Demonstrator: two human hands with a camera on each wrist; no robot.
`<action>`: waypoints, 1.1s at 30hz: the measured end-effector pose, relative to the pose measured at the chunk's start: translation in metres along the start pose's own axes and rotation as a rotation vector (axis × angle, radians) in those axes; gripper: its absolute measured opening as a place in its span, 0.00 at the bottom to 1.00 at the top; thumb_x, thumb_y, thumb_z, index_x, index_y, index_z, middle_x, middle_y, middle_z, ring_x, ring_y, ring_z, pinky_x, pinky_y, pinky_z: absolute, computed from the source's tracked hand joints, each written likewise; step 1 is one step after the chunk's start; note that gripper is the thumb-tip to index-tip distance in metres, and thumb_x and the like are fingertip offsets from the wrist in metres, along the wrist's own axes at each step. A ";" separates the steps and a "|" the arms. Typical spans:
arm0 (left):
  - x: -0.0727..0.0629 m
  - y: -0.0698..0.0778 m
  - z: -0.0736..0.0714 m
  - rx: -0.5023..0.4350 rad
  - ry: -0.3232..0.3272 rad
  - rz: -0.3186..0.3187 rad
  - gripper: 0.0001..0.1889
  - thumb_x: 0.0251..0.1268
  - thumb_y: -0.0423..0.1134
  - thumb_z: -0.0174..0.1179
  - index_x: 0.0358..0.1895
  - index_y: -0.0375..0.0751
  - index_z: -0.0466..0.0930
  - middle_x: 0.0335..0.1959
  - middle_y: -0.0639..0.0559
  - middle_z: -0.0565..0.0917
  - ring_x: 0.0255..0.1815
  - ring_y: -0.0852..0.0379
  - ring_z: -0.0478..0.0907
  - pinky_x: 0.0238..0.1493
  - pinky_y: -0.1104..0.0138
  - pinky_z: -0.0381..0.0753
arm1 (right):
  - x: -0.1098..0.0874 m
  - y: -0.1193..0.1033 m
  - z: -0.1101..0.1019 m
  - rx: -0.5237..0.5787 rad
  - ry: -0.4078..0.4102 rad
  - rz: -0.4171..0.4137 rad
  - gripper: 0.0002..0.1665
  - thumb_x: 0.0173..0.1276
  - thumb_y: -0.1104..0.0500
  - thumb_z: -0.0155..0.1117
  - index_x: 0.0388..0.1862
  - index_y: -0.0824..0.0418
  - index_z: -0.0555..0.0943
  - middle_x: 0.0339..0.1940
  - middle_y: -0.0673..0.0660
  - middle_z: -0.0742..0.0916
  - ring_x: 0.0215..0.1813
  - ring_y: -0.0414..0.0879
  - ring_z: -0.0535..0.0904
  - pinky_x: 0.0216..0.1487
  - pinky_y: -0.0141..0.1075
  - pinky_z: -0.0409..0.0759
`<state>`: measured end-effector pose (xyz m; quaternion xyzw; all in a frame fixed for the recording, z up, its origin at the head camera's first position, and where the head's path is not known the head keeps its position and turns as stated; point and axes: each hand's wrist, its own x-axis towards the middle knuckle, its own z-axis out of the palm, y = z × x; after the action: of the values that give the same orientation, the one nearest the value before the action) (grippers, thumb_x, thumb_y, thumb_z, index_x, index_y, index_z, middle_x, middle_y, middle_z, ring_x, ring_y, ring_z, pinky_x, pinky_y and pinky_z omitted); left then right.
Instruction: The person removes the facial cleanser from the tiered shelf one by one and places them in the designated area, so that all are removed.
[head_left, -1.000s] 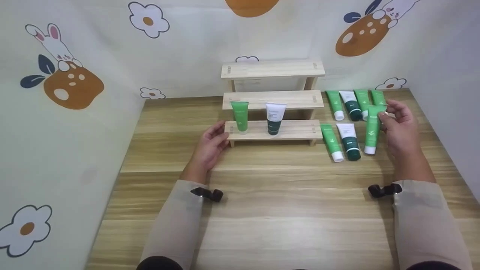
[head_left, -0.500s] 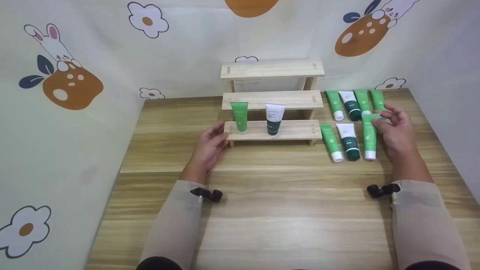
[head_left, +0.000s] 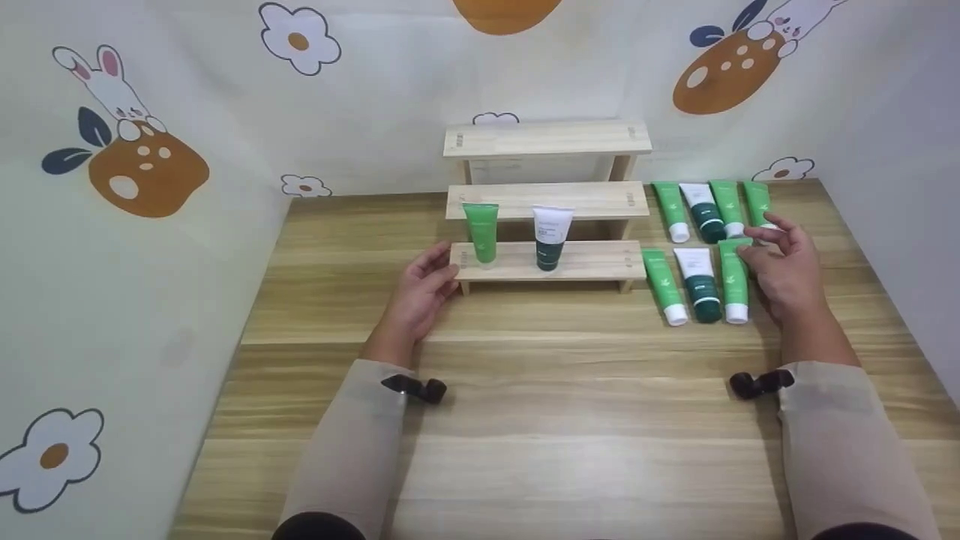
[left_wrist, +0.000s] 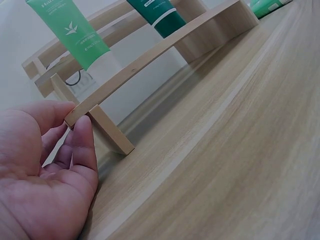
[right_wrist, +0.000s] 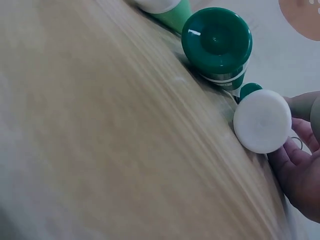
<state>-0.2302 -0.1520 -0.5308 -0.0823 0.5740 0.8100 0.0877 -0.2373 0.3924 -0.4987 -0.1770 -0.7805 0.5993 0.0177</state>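
My left hand (head_left: 421, 292) pinches the left end of the lowest step of a three-step wooden display stand (head_left: 514, 266), thumb above and fingers below, as the left wrist view shows. On that step a green tube (head_left: 482, 231) and a white and dark-green tube (head_left: 550, 236) stand upright on their caps. At the right, my right hand (head_left: 791, 274) holds a green tube with a white cap (head_left: 735, 289) by its flat upper end, low by the table. In the right wrist view its round white cap (right_wrist: 262, 121) hides most of the tube, with thumb and fingers at its sides.
Left of the held tube lie a white and dark-green tube (head_left: 701, 289) and a green tube (head_left: 663, 285). Behind them is a row of several tubes (head_left: 725, 210). A patterned cloth wall (head_left: 390, 90) stands close behind the stand, and the wood-grain table (head_left: 585, 420) stretches toward me.
My right hand has lowered the green tube and shifted it left, beside the white and dark-green one in the front row. The left hand has stayed at the stand.
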 end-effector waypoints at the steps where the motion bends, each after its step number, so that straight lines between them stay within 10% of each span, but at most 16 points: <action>1: 0.000 0.000 0.000 0.001 0.001 -0.001 0.30 0.75 0.27 0.62 0.78 0.41 0.71 0.69 0.48 0.76 0.54 0.59 0.79 0.50 0.72 0.84 | 0.000 0.000 0.000 -0.019 -0.003 0.004 0.44 0.76 0.55 0.71 0.85 0.42 0.61 0.67 0.40 0.83 0.51 0.40 0.78 0.50 0.21 0.79; 22: 0.001 0.000 0.000 -0.006 0.013 -0.016 0.31 0.74 0.27 0.63 0.79 0.43 0.71 0.73 0.47 0.75 0.58 0.56 0.78 0.52 0.72 0.84 | 0.000 0.000 -0.001 -0.168 -0.012 0.011 0.43 0.76 0.45 0.70 0.85 0.40 0.63 0.82 0.52 0.73 0.59 0.34 0.77 0.51 0.21 0.82; 29: 0.000 0.000 0.000 -0.009 0.019 -0.003 0.31 0.74 0.26 0.63 0.78 0.42 0.71 0.72 0.47 0.76 0.57 0.58 0.79 0.51 0.73 0.85 | -0.009 -0.019 0.004 0.120 0.011 0.066 0.40 0.72 0.50 0.76 0.80 0.41 0.71 0.77 0.46 0.75 0.60 0.40 0.75 0.51 0.28 0.83; 33: 0.000 -0.001 0.000 -0.010 0.020 -0.002 0.31 0.74 0.26 0.63 0.78 0.42 0.71 0.70 0.48 0.76 0.58 0.58 0.78 0.51 0.72 0.85 | -0.021 -0.036 0.014 0.201 -0.001 -0.034 0.32 0.73 0.53 0.75 0.73 0.45 0.77 0.68 0.45 0.82 0.58 0.42 0.77 0.49 0.29 0.82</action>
<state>-0.2302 -0.1520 -0.5314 -0.0912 0.5707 0.8119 0.0823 -0.2302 0.3656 -0.4648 -0.1609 -0.7193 0.6743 0.0452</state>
